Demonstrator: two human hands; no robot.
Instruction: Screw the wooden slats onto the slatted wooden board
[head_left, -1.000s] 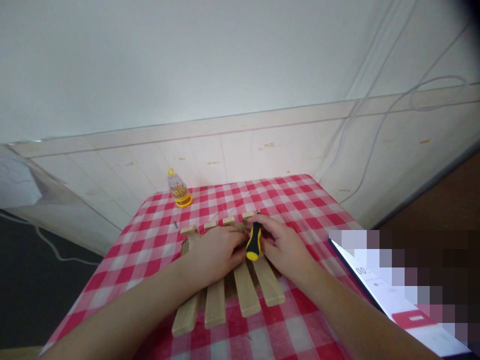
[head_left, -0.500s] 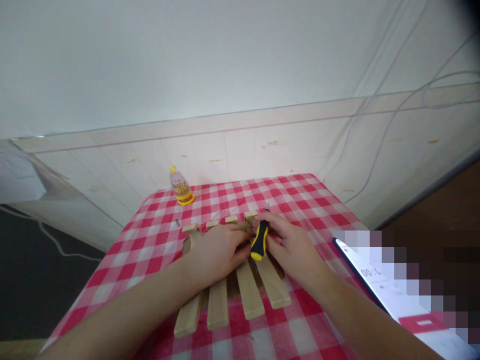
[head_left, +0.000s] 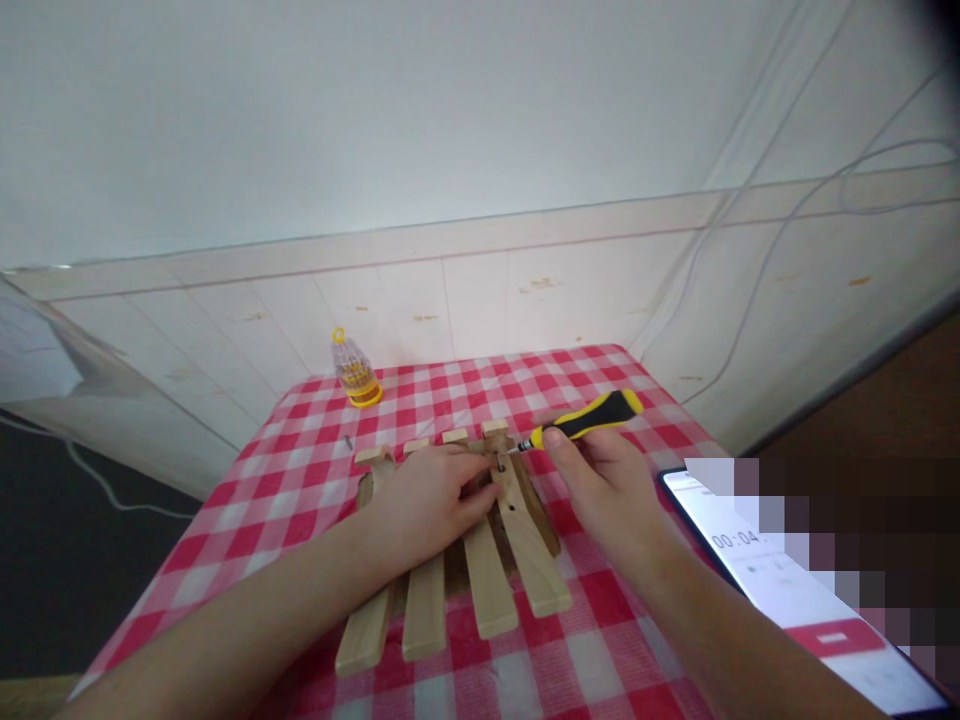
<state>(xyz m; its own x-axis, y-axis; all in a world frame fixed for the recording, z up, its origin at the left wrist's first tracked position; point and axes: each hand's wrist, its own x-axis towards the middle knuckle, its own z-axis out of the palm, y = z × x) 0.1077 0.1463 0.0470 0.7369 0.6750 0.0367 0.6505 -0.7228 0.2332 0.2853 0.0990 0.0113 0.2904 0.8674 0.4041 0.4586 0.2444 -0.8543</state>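
A slatted wooden piece [head_left: 491, 585] with several pale slats lies on the checked cloth. My left hand [head_left: 427, 495] rests across its slats, fingers stretched out, with thumb and index finger apart near a small dark screw or hole [head_left: 502, 464] on the right-hand slat. My right hand [head_left: 607, 480] is closed around a yellow and black screwdriver [head_left: 589, 416]. The screwdriver is tilted, its handle up to the right and its tip pointing down left at that dark spot. Whether the tip touches it, I cannot tell. A second dark hole shows lower on the same slat.
A clear bit holder with a yellow base [head_left: 356, 372] stands at the back left. A small screw [head_left: 348, 442] lies on the red and white tablecloth [head_left: 285, 470]. To the right is a phone [head_left: 780, 585] showing a timer. A white wall [head_left: 480, 305] rises behind the table.
The screwdriver has turned over in my right hand: its handle pointed toward me before, and now its tip points at the slat. My left hand has stayed on the slats.
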